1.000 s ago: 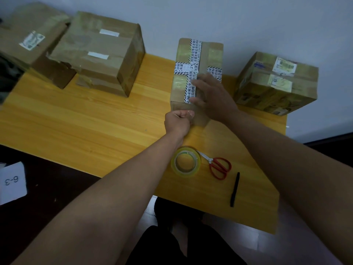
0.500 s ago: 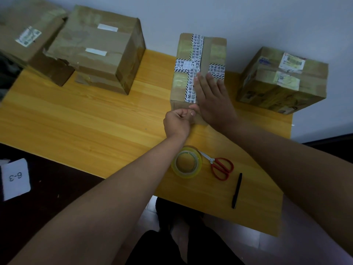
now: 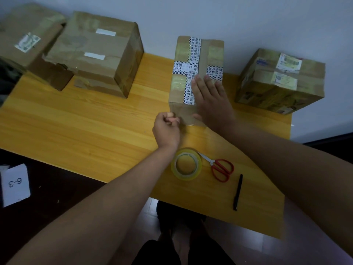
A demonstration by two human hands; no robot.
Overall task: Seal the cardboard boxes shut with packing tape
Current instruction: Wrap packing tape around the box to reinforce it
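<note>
Since earlier: right hand slid nearer along box top | flat, fingers straight, pressing tape down | left hand curled, pinching strip end taut | tape roll behind left grip on counter

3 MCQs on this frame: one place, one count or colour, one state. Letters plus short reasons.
1. Where does the tape roll lie?
A. on a box
B. on the table beside the scissors
C. in a hand

2. What colour are the scissors' handles?
A. red
B. blue
C. black

3. How is the right hand?
A. fist in the air
B. gripping the pen
C. flat on the box

Answers:
1 B: tape roll lies on the table, touching the scissors.
2 A: handles are red.
3 C: right hand, fingers straight, presses the middle box.
</note>
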